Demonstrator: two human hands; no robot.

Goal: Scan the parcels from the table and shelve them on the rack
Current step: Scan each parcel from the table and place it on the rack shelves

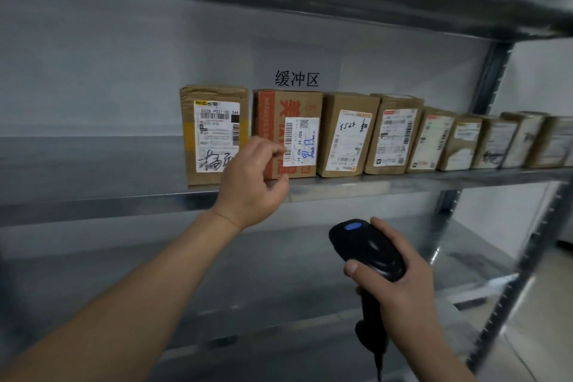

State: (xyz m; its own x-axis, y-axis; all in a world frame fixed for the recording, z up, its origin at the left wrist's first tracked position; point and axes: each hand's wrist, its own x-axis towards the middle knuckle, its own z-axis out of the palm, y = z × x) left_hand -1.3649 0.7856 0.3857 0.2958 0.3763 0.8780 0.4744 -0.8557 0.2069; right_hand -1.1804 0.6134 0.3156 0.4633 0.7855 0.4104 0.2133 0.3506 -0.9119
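Several brown cardboard parcels stand upright in a row on the rack's middle shelf (93, 195). The leftmost parcel (214, 121) has a white label with handwriting. Beside it stands a parcel with red print (279, 105) and a small barcode label. My left hand (251, 183) hovers just in front of these two, fingers loosely curled, holding nothing. My right hand (400, 276) is lower and to the right, shut on a black handheld scanner (366, 251) with a blue button on top; its cable hangs down.
A printed paper sign (297, 78) is stuck on the back wall above the parcels. The shelf left of the row is bare metal. A lower shelf (279, 282) lies under my hands. A dark slotted upright (493, 71) stands at the right.
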